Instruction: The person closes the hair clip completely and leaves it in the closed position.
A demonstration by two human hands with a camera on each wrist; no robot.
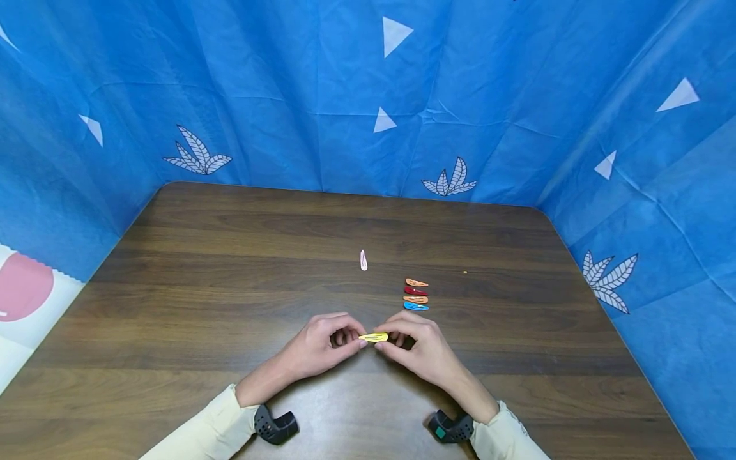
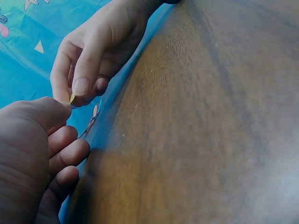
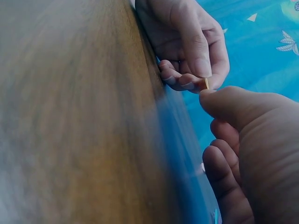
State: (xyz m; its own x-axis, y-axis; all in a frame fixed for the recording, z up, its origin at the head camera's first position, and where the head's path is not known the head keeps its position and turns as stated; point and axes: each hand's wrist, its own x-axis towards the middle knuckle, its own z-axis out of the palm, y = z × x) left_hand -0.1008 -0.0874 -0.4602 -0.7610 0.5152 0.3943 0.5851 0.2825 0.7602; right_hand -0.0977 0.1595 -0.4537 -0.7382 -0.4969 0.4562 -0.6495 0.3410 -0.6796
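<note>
Head view showed a yellow metal snap hair clip point(image 1: 374, 337) lying crosswise near the table's point(image 1: 230, 255) front edge. The left hand point(image 1: 319, 348) pinched one end and the right hand point(image 1: 420, 348) the other, equally near.

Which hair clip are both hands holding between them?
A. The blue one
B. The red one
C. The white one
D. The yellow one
D: the yellow clip is pinched at its ends by the left hand and right hand, while the other clips lie on the table.

Both forearms angle inward, cream sleeves at the wrists. The left hand point(image 1: 315, 348) and the right hand point(image 1: 418, 348) meet fingertip to fingertip, thumbs and forefingers pinching, other fingers curled under.
</note>
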